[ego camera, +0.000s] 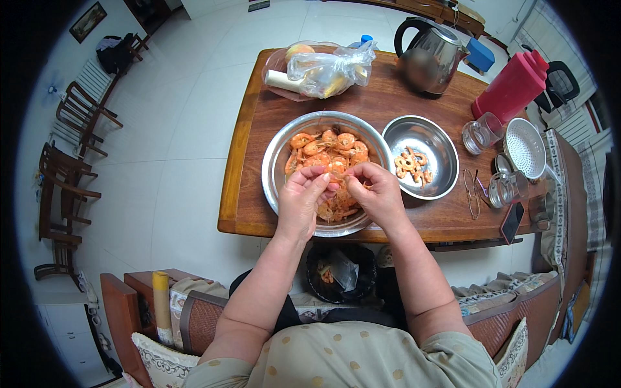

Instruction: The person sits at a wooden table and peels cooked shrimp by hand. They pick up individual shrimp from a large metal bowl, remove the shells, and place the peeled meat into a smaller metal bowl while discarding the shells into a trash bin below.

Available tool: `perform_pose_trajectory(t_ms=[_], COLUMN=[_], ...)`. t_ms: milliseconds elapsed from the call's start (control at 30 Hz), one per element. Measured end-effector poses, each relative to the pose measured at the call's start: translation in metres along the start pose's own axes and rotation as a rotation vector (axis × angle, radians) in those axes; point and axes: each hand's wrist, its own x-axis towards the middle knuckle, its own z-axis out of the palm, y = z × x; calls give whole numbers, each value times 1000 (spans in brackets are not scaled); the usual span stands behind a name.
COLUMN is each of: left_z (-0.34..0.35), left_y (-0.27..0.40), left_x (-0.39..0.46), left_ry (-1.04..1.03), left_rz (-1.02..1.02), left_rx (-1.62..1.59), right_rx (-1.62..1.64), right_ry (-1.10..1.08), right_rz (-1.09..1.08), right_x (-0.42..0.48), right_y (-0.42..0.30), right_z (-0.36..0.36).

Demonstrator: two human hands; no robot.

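Note:
Over a large steel basin (pixel 275 140) of cooked, orange unpeeled shrimp (pixel 346 140), both my hands meet at their fingertips. My left hand (pixel 302 201) pinches a shrimp (pixel 336 178) between thumb and fingers. My right hand (pixel 381 196) grips the same shrimp from the other side; fingers partly hide it, so how much shell it bears is unclear. Below the hands, loose shells and heads (pixel 335 211) lie in the near part of the basin. Just right stands a smaller steel bowl (pixel 439 145) with several peeled shrimp (pixel 412 165) in it.
A fruit bowl with a knotted plastic bag (pixel 325 72), an electric kettle (pixel 429 58) and a pink flask (pixel 512 85) stand farther back. Glass mugs (pixel 480 133), a white colander (pixel 525 148), eyeglasses (pixel 470 194) and a phone (pixel 512 223) lie right. Beneath the table edge sits a black-lined bin (pixel 315 286).

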Motion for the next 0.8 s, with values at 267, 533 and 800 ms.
perform_pose_trajectory(t_ms=[267, 533, 800], left_z=[-11, -14, -15], left_y=[12, 15, 13], left_x=[6, 8, 8], left_ry=[-14, 2, 33], left_rz=[-57, -52, 9], left_rx=[-146, -55, 150], right_rx=[-438, -582, -510], right_ry=[-75, -129, -151], right_rz=[-250, -273, -142], right_x=[4, -2, 1], right_y=[6, -1, -11], right_z=[-8, -8, -14])
